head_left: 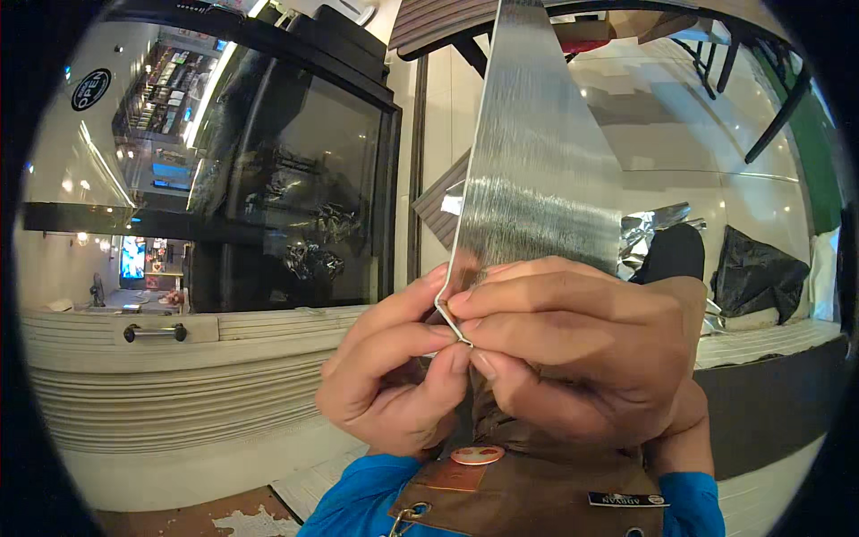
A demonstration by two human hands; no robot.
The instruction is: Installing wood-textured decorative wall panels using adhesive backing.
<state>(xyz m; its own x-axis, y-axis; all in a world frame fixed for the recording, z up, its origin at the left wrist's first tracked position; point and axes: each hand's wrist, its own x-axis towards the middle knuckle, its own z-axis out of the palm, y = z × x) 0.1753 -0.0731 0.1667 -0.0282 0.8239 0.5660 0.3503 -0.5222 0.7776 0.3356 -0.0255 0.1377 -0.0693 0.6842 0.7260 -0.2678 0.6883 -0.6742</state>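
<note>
A long sheet of brushed aluminium foil (537,170) rises upright from my hands toward the top of the view. My left hand (385,376) pinches its lower left edge between thumb and fingertips. My right hand (582,349) pinches the same lower corner from the right, its fingers folded over the foil's bottom. Both hands meet at the folded corner, close in front of my chest. Below them shows a brown leather apron (528,492) with a round badge, and my blue sleeves.
A dark glass-fronted cabinet (295,197) stands at the left behind a pale counter with a metal drawer handle (155,333). Crumpled foil (649,228) and a black bag (761,273) lie on the ledge at right. Black chair legs (778,98) show at top right.
</note>
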